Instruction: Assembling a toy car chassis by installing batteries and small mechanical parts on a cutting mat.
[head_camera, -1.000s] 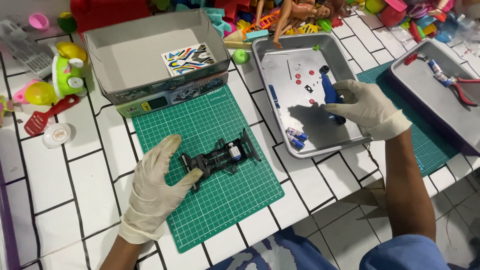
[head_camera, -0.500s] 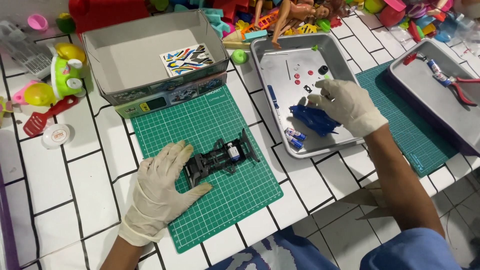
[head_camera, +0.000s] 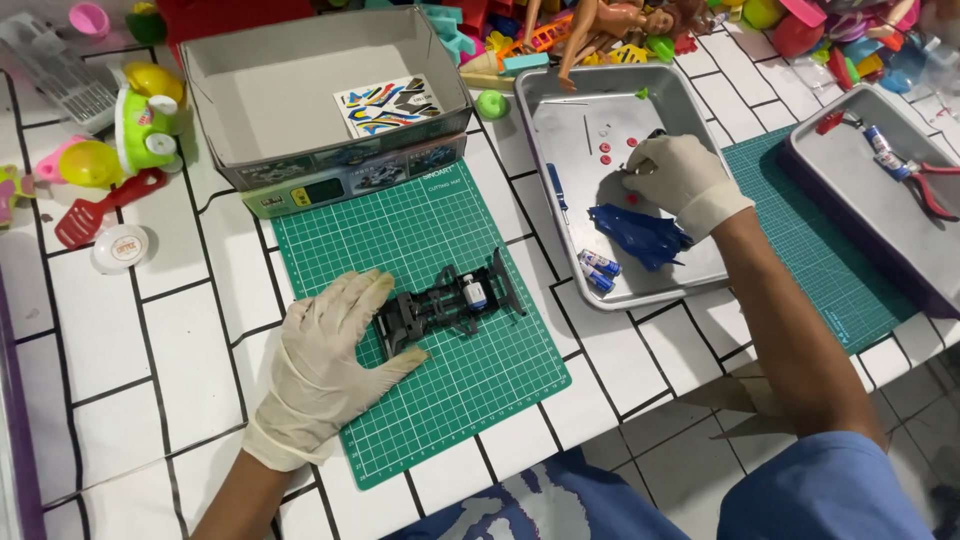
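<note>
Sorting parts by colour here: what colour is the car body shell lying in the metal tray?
Blue; the car body shell shows only in the head view.

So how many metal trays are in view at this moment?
2. One metal tray lies right of the green cutting mat, under the right hand. The second tray sits at the far right edge, partly cut off; more may lie out of frame.

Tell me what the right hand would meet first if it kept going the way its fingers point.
The right hand points left and away over the metal tray; first it would probably meet the small red parts, though height is unclear.
</note>
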